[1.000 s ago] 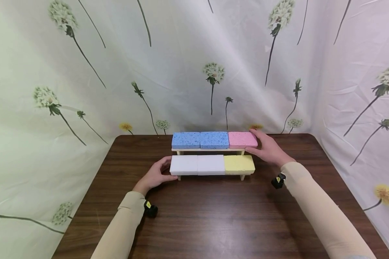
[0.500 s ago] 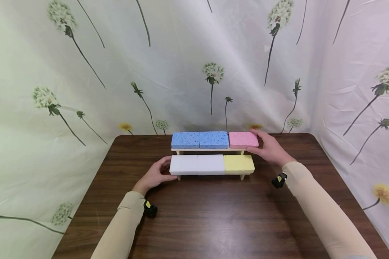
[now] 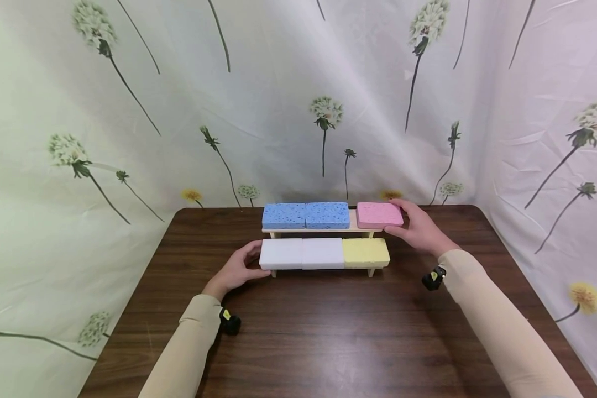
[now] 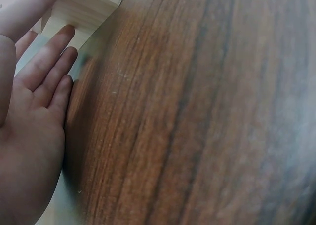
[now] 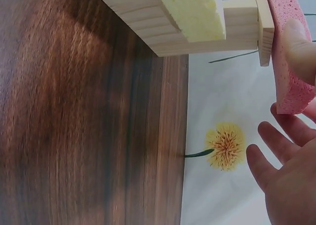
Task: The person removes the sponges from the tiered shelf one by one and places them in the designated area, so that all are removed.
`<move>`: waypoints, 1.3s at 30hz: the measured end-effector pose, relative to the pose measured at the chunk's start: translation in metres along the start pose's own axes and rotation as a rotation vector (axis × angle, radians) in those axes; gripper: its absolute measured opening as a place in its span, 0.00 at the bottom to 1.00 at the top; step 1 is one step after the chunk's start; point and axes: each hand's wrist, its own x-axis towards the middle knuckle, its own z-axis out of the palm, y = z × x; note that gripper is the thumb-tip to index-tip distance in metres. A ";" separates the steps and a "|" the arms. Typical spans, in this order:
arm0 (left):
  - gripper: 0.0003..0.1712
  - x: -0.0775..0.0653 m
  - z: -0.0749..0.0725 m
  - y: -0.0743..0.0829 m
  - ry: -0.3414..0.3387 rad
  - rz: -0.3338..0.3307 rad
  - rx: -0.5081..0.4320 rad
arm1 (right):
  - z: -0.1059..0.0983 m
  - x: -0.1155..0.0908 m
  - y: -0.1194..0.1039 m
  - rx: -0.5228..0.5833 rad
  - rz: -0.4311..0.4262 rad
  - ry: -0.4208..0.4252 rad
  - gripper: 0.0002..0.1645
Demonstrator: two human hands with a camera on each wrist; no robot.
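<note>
A two-tier wooden rack [image 3: 352, 222] carries sponges in two rows. My right hand [image 3: 420, 228] pinches the right end of a pink sponge [image 3: 380, 214], thumb in front and fingers behind. That pink sponge [image 5: 291, 52] overhangs the upper shelf's end in the right wrist view. A gap parts it from two blue sponges [image 3: 284, 215] on the same shelf. At the lower tier's left end my left hand [image 3: 236, 269] holds the rack, its thumb at the front beside a white sponge [image 3: 281, 254]. Its fingers reach the bare wood [image 4: 81, 13] in the left wrist view.
On the lower tier a second white sponge [image 3: 322, 254] and a yellow sponge [image 3: 366, 252] sit side by side. The rack stands toward the back of a dark wooden table [image 3: 323, 331]. Behind the table hangs a flower-printed cloth [image 3: 273, 110].
My right hand has slid the pink sponge to the right along the upper shelf, and a gap has opened beside the blue sponges. The left hand has stayed at the rack's left end.
</note>
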 end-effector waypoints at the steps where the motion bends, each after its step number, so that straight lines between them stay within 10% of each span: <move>1: 0.47 0.000 0.000 0.000 0.000 0.000 0.000 | -0.001 0.000 0.000 -0.001 0.001 -0.002 0.47; 39: 0.45 0.002 0.000 -0.004 0.010 -0.003 0.004 | -0.028 -0.029 0.027 0.037 0.056 0.050 0.46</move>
